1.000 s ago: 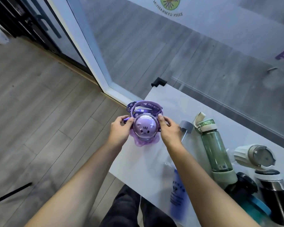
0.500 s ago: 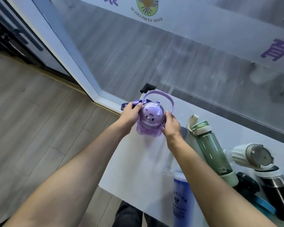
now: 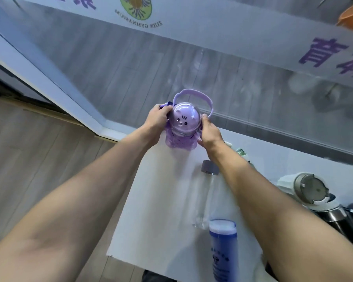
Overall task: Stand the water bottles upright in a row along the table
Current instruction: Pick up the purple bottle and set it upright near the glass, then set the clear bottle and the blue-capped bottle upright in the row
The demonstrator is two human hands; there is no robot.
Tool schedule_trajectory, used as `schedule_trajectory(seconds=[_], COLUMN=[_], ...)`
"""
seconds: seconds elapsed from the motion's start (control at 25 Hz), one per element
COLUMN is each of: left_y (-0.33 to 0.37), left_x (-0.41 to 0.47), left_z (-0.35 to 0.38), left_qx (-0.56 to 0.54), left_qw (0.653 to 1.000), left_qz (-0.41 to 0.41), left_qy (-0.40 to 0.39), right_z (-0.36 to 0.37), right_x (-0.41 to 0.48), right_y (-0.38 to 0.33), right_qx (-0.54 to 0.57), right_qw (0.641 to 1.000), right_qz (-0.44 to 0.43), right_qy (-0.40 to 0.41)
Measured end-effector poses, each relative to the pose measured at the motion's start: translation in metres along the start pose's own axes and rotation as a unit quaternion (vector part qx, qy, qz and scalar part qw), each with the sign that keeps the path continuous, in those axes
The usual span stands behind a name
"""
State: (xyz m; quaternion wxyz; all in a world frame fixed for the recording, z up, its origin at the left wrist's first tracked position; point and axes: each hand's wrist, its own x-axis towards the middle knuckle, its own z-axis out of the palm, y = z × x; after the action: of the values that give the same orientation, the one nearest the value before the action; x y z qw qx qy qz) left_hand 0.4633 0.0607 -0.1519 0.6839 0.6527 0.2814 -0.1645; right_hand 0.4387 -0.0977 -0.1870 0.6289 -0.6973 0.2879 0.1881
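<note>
Purple bottle stands upright at the far left corner of the white table, just above mid-frame. Domed clear lid with a cat face on top; lilac carry handle arched up behind it. Left hand grips the lid's left side, fingers curled around it and over a dark purple strap. Right hand clasps the right side, thumb on the lid edge, fingers wrapped lower on the body. Both hands closed on the bottle.

Clear bottle with a grey cap lies flat on the table, centre-right, partly under the right forearm. Blue bottle sits near the bottom edge of the frame, cap end toward the clear bottle's base; whether lying or upright I cannot tell. Steel flask with a white and grey lid is at the right edge. Green bottle mostly hidden behind the right arm. Glass wall runs along the table's far side.
</note>
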Motion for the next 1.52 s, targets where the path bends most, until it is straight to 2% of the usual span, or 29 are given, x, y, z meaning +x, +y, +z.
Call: schedule_trajectory(seconds=[0.2, 0.6, 0.76, 0.92, 1.08, 1.2, 1.4, 1.52], left_y=[-0.007, -0.008, -0.005, -0.046, -0.117, -0.154, -0.175, -0.176], left_x=[-0.004, 0.003, -0.003, -0.043, -0.100, -0.129, -0.132, -0.131], left_z=[-0.012, -0.014, -0.015, -0.021, -0.010, 0.007, 0.032, 0.042], left_qx=[-0.016, 0.018, 0.025, 0.098, 0.202, 0.240, 0.273, 0.278], left_qw=[0.999, 0.998, 0.997, 0.987, 0.979, 0.970, 0.957, 0.953], left_qz=[0.018, 0.051, 0.044, 0.051, 0.034, 0.025, -0.018, -0.010], left_qy=[0.024, 0.033, 0.063, 0.119, 0.020, -0.033, -0.095, -0.121], right_z=[0.005, 0.017, 0.006, -0.027, -0.058, -0.071, -0.076, -0.071], right_x=[0.007, -0.008, -0.023, -0.053, -0.102, -0.131, -0.127, -0.124], right_y=[-0.008, -0.018, -0.022, -0.002, 0.047, 0.084, 0.111, 0.114], right_qx=[-0.002, -0.005, -0.047, -0.084, -0.146, -0.179, -0.220, -0.178], right_qw=[0.999, 1.000, 0.998, 0.992, 0.985, 0.981, 0.971, 0.979], right_qz=[-0.003, 0.000, -0.033, -0.074, -0.058, -0.024, 0.090, 0.097], right_qy=[-0.045, -0.025, 0.022, 0.059, 0.072, 0.070, 0.035, 0.010])
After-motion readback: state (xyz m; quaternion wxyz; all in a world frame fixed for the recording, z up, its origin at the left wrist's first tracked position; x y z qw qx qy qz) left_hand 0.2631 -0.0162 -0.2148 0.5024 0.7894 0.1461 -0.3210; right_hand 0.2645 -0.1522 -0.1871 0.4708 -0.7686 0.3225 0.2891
